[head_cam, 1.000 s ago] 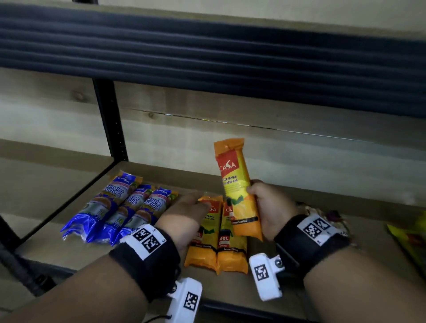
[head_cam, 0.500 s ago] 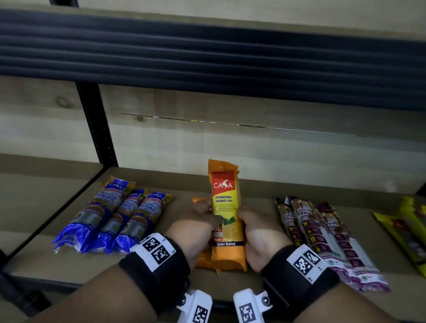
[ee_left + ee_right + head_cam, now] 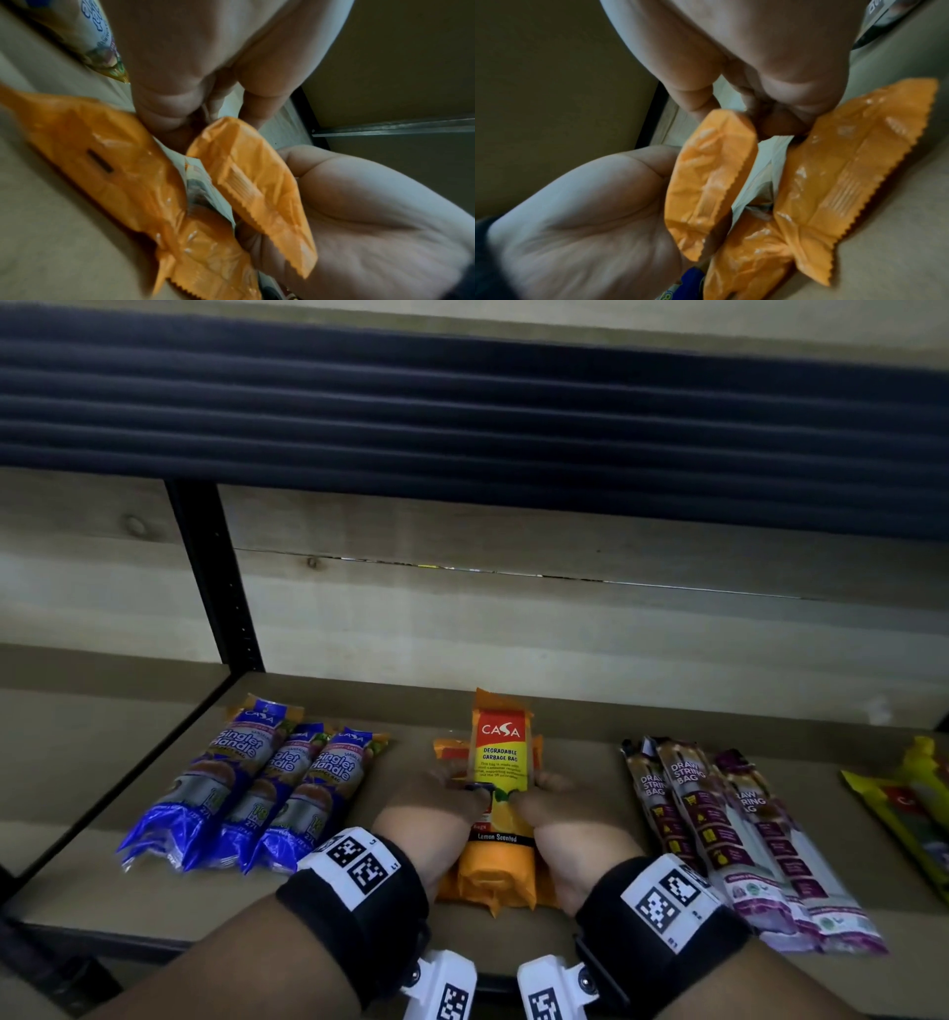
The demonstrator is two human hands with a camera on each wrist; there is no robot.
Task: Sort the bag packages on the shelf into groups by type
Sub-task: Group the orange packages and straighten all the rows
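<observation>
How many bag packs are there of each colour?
Blue packs: 3
Orange packs: 3
Purple packs: 3
Yellow packs: 2 showing, cut off at the picture's edge
Total: 11 in view

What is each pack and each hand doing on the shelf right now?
top orange pack: lying on the two other orange packs, held from both sides.
lower orange packs: flat, mostly hidden.
blue packs: three, flat, side by side.
purple packs: three, flat, side by side.
yellow packs: flat, cut off by the edge.
left hand: gripping the top orange pack.
right hand: gripping it too.
</observation>
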